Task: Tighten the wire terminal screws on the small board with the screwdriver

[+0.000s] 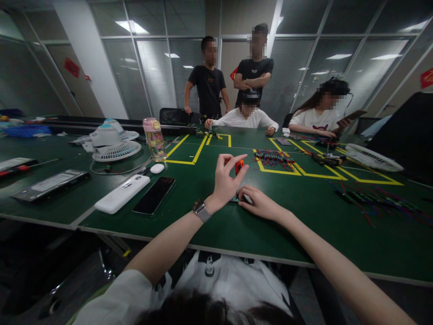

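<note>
My left hand [227, 179], with a watch on its wrist, is raised a little above the green table. Its bent fingers and thumb close around a small orange and black object [240, 168], whose exact kind I cannot make out. Below it, a small circuit board [234, 198] lies on the table. My right hand [257, 203] rests low beside it, fingers curled over the board's right end. Part of the board is hidden under those fingers.
Left of my hands lie a black phone [154, 195], a white power bank [122, 194] and a white oval case [157, 168]. A bottle [154, 140] and a fan [113, 143] stand behind. Wired boards [274, 158] lie right. Several people are across the table.
</note>
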